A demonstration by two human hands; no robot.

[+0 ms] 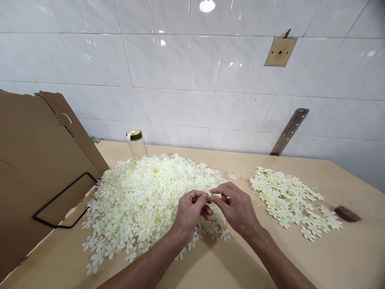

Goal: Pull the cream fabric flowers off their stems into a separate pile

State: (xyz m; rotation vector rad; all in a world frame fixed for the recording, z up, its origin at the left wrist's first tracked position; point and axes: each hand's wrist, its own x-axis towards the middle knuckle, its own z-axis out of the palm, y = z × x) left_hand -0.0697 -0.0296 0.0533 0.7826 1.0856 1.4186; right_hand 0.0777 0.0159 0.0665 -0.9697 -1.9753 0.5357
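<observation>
Over the right side of a big heap of pale yellow-white artificial flowers (144, 192), my two hands meet fingertip to fingertip. My left hand (192, 210) is closed in a pinch, thumb against the forefinger. My right hand (236, 204) pinches at the same spot, its thumb and forefinger touching the left fingertips. A tiny pale bit shows between them, too small and covered to name. Loose flowers lie just below both hands. A smaller, flatter spread of the same flowers (288, 196) rests to the right of my right hand.
A cardboard box (39, 160) stands at the left, with a black wire frame (64, 226) against it. Behind the heap is a clear jar (138, 146) with a brown-and-yellow lid. A small clear plastic cup (236, 170) and a dark brown object (347, 214) sit on the table (361, 257).
</observation>
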